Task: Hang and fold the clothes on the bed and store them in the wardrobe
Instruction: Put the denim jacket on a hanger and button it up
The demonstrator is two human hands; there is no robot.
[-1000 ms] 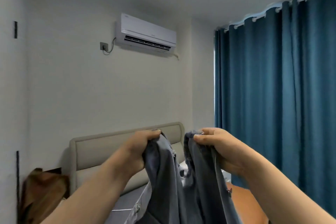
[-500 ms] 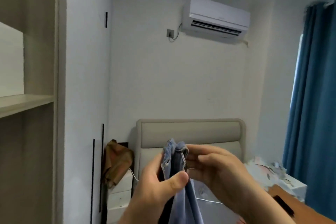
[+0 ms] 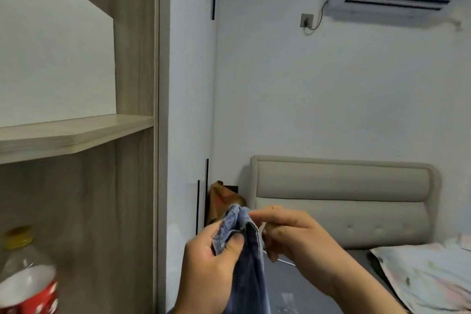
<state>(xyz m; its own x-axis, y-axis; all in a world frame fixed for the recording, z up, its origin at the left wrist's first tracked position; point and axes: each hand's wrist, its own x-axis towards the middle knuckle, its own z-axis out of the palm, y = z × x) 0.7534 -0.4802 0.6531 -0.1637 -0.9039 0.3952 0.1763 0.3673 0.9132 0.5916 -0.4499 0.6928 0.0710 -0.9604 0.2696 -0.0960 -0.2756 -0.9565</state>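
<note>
Denim garment gripped in left hand, right hand touching its top.

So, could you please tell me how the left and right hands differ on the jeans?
The left hand grips the bunched jeans, thumb pressed on the denim; the right hand reaches an extended index finger to their top edge. The left hand sits lower, nearer the wardrobe; the right hand higher, toward the bed. Both meet the jeans' top end.
</note>
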